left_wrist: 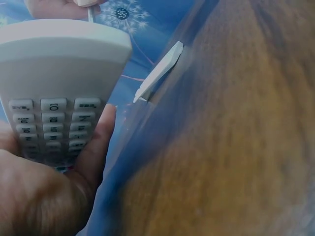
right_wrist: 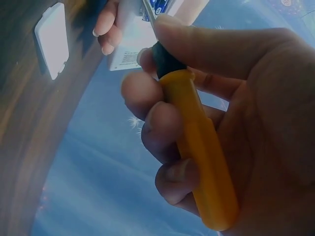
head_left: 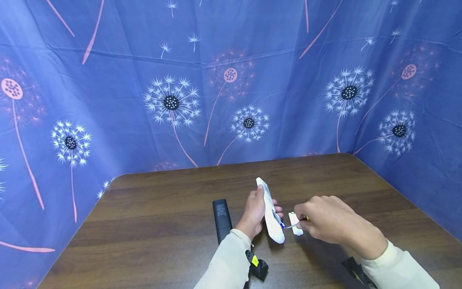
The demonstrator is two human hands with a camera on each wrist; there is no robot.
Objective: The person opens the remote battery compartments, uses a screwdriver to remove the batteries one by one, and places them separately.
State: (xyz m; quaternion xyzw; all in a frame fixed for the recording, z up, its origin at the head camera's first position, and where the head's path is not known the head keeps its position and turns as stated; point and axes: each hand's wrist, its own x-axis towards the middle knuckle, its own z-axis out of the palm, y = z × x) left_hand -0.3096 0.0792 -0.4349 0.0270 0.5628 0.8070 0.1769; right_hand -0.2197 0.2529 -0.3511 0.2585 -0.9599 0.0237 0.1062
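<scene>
A white remote (head_left: pixel 271 216) is tilted up off the table in my left hand (head_left: pixel 254 210), which grips it around its middle; its keypad faces the left wrist camera (left_wrist: pixel 52 115). Blue batteries (right_wrist: pixel 160 6) show in the open compartment on its back. My right hand (head_left: pixel 333 220) holds a screwdriver with a yellow handle (right_wrist: pixel 199 152), fingers curled round it and thumb near the dark collar. The metal shaft (head_left: pixel 290 226) reaches to the batteries; whether its tip touches them I cannot tell.
A white battery cover (head_left: pixel 295 223) lies on the wooden table (head_left: pixel 155 224) beside the remote, near my right hand. A black remote (head_left: pixel 221 216) lies left of my left hand. A blue cloth (head_left: pixel 216 80) with dandelion patterns hangs behind the table.
</scene>
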